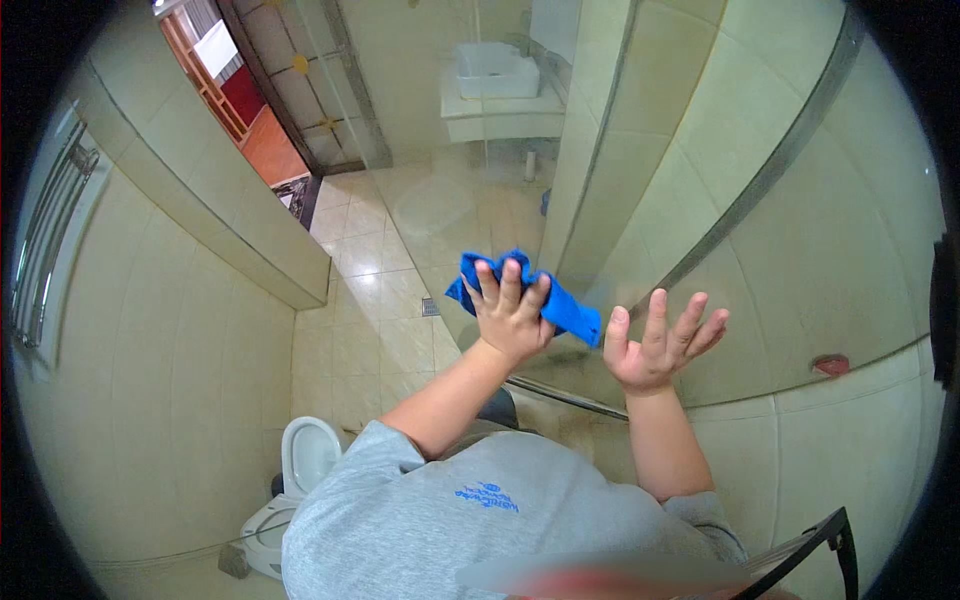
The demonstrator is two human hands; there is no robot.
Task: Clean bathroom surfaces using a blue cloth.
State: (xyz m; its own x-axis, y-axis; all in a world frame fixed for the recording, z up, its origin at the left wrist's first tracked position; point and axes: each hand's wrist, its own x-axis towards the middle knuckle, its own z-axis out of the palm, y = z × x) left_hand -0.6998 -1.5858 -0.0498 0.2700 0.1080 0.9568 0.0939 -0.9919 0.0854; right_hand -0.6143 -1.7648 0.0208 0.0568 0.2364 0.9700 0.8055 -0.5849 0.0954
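Observation:
My left hand (514,315) presses a crumpled blue cloth (571,306) flat against the glass shower panel (442,217), its fingers spread over the cloth. One end of the cloth hangs out towards my right hand (660,345). That hand is raised to the right of the cloth, fingers apart and holding nothing, close to the metal edge strip (757,184) of the glass. Whether its palm touches the glass, I cannot tell.
A metal rail (566,397) runs low before me. Behind the glass stands a white washbasin (497,71). A toilet (311,454) is at the lower left, a towel rack (49,240) on the left wall. A floor drain (430,307) and a doorway lie ahead; a reddish object (831,365) is at right.

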